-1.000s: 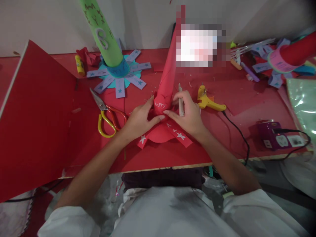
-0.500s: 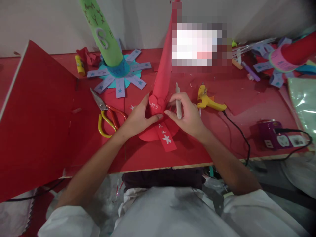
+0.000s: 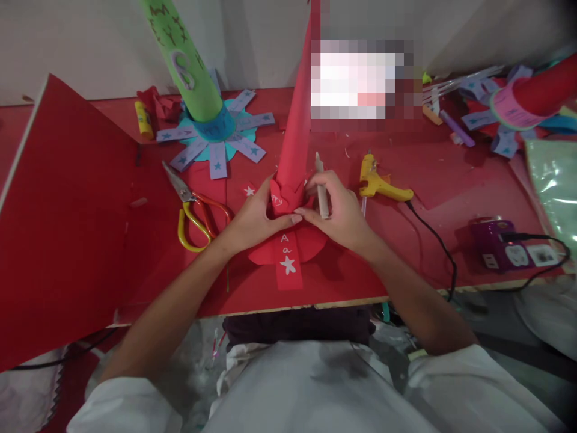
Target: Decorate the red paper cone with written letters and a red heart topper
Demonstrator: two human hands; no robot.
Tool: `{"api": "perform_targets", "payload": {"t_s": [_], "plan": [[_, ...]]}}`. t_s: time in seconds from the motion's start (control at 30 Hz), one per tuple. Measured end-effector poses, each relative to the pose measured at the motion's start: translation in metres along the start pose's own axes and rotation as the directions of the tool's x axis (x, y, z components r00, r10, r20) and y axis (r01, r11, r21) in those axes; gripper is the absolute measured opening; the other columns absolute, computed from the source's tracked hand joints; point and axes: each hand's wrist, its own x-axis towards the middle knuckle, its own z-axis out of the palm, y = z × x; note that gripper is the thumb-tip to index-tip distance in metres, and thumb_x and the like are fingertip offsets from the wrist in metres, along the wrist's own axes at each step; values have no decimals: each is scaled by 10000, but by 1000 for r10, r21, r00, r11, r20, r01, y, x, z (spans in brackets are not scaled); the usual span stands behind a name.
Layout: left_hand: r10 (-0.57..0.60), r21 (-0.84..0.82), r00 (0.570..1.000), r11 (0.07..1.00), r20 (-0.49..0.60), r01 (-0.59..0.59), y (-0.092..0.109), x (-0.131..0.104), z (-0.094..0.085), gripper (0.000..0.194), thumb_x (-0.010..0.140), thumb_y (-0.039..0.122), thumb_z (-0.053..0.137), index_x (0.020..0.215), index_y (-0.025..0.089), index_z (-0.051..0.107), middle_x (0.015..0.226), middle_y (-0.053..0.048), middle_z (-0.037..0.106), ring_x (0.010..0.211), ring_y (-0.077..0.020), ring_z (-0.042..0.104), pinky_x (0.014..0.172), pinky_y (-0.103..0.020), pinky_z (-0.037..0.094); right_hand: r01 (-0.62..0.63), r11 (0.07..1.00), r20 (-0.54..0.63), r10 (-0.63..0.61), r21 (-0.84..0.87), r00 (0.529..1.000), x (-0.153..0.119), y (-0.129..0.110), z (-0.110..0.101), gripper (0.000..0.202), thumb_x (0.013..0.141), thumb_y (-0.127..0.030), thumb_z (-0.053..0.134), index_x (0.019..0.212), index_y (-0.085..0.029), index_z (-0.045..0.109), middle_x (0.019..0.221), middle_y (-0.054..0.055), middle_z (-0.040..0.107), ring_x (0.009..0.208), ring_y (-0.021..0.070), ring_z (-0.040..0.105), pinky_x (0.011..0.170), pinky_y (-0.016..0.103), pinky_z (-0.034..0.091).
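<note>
Two hands are cupping the foot of a red paper cone at the middle of a red table

The red table [image 3: 433, 174] is spreading across the scene, and a red board [image 3: 67, 228] is standing at a slant on its left. The red paper cone [image 3: 295, 126] is rising between the hands, leaning slightly to the right towards a pixelated patch. Its round red base [image 3: 313, 246] is lying under and nearer than the fingers, with a lettered strip [image 3: 289, 273] ending in a white star pointing to the near edge. On the far left, a green tube [image 3: 196, 84] is standing in a ring of purple strips; at the far right, a red tube [image 3: 547, 90] is leaning out of a pink collar.

The left hand [image 3: 255, 219] is curving partly open around the left side of the cone's foot, its thumb reaching across the near side. The right hand [image 3: 336, 207] is lying just right of the foot, its thumb meeting the left thumb there, its fingers bending around a pale stick [image 3: 323, 201] tucked in its grasp.

Scissors [image 3: 193, 210] are lying open left of the left hand, while a yellow glue gun [image 3: 383, 185] is lying right of the right hand. A purple box [image 3: 500, 245] is sitting farther right, and a yellow glue stick [image 3: 144, 121] is lying at far left.
</note>
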Motion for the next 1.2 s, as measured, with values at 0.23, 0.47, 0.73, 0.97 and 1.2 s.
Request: {"api": "perform_targets", "payload": {"t_s": [0.23,0.47,0.73,0.97,1.2], "plan": [[-37,-169,998,985,42,43,-1,1,-2,776,835,629,865,1401,182,580,1427,-172,712,1343,-351,692,1125,-504,593,-79,961,-242,145,265,959,3,-5,-9,368,1045,-720,528,1088,-354,534,798,-1,695,617,225,641,560,393,526],[-50,-227,996,972,78,66,1,1,-7,728,774,607,928,1301,189,651,1400,-154,734,1303,-339,711,1088,-474,617,-75,953,-342,178,294,923,3,-5,-8,438,1027,-775,501,1150,-377,636,753,4,697,554,221,585,526,405,499],[-1,-134,1000,991,1,1,-7,5,-7,807,778,703,888,1379,227,634,1362,-145,749,1318,-353,702,1095,-512,618,5,968,-359,89,252,929,-1,-8,-9,475,1025,-768,520,1092,-348,730,816,33,715,582,208,582,520,402,486],[50,-98,996,994,-74,-57,-9,7,-7,881,804,731,852,1468,233,557,1496,-167,677,1380,-355,670,1141,-514,586,-37,967,-274,108,250,956,4,0,-10,364,1063,-650,554,1202,-353,712,987,24,772,657,190,671,569,361,544],[97,3,991,995,-92,-97,-2,2,-7,914,807,718,854,1517,236,539,1538,-163,643,1425,-357,634,1215,-516,527,38,991,-93,-26,127,995,5,5,-4,161,1020,-355,668,1157,-319,744,1174,15,800,1122,232,767,1029,462,641]]}}
